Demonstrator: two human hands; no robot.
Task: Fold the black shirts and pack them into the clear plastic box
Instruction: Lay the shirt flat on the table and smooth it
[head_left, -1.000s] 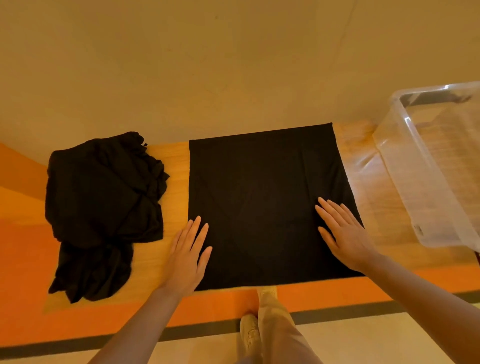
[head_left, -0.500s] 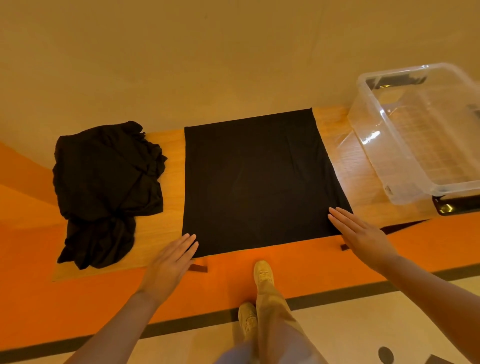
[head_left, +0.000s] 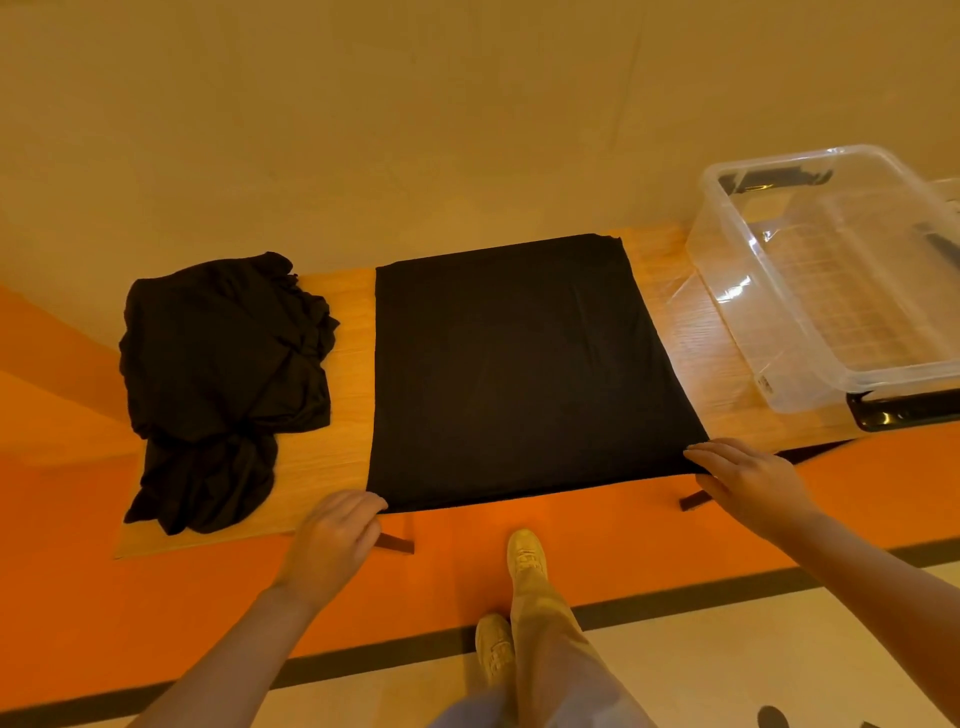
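A black shirt lies flat as a smooth rectangle on the wooden table. My left hand has its fingers curled at the shirt's near left corner and pinches the edge. My right hand grips the near right corner, thumb under the cloth. A crumpled heap of black shirts sits at the table's left end. The clear plastic box stands at the right end, with nothing seen inside.
A plain wall runs behind the table. A dark lid or tray shows under the box's near edge. My legs and shoes stand on the orange floor strip below the table's front edge.
Both hands slid off the shirt's surface toward me to its near corners and closed on the cloth edge. The view shifted, bringing the box further into sight.
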